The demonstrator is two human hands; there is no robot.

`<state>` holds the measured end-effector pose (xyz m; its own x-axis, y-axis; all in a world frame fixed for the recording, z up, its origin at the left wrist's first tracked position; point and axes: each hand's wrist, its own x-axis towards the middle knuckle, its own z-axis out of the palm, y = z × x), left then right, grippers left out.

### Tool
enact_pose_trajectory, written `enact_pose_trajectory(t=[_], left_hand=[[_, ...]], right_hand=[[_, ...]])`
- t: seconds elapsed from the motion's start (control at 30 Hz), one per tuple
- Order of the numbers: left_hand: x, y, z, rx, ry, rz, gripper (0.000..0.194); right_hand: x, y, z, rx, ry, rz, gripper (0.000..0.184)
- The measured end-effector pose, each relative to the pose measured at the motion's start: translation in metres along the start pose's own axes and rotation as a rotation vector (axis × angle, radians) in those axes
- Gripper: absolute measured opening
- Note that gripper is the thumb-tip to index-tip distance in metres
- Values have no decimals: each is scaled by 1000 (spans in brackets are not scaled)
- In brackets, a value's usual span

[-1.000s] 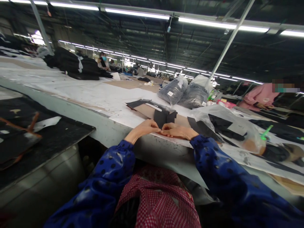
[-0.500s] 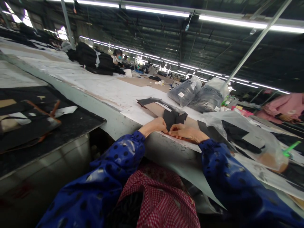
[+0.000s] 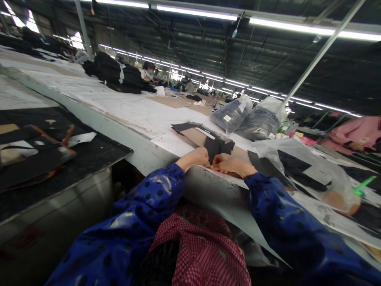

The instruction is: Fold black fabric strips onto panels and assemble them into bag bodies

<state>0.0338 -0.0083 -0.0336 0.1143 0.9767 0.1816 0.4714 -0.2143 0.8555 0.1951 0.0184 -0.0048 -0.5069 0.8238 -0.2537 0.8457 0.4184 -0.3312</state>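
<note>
the left hand [image 3: 198, 157] and the right hand [image 3: 228, 163] meet at the near edge of the white-covered surface [image 3: 125, 113], tips together. both sets of fingers are bent inward, low over the edge; whether they pinch a thin edge of material between them, i cannot tell.

just beyond the fingers, and partly behind them, lie the black fabric pieces [image 3: 214, 147] on a tan piece [image 3: 195, 137], with one white strip [image 3: 204, 133] across the top.

farther off, beyond the fingers and to their right, sit two filled plastic bags side by side, a left bag [image 3: 229, 113] and a right bag [image 3: 258, 121]. each bears one small white label, too small to read. the right bag has dark capitals, probably "carpisa"; the left bag's print is not legible.

right of the fingers, one clear plastic sheet [image 3: 269, 146] covers black pieces, and one green handle [image 3: 364, 184] sticks up past it. far to the left of the fingers is one black fabric bundle [image 3: 119, 73] with a white tie.
</note>
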Motion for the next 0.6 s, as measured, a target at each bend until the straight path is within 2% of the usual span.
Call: enact_pose_trajectory(t=[0.1,0.17,0.27,0.37,0.47,0.6], left_hand=[[-4,3,2,91,-38,13,32],[-8,2,3,125,-14,37,29],[-13,-4,5,136,57,93,23],[-17,-13,6,127,127,154,13],[-27,-22,5,55,145,188,8],[-58,-36,-1,-99,122,254,17]], right_hand=[[-3,-1,-3,-90,136,-1,22],[-9,5,-4,-110,202,-16,27],[-22,25,-1,-25,328,-85,23],[-39,49,10,-32,504,-226,16],[-58,64,26,-134,543,-374,16],[-80,68,46,-170,590,-376,20]])
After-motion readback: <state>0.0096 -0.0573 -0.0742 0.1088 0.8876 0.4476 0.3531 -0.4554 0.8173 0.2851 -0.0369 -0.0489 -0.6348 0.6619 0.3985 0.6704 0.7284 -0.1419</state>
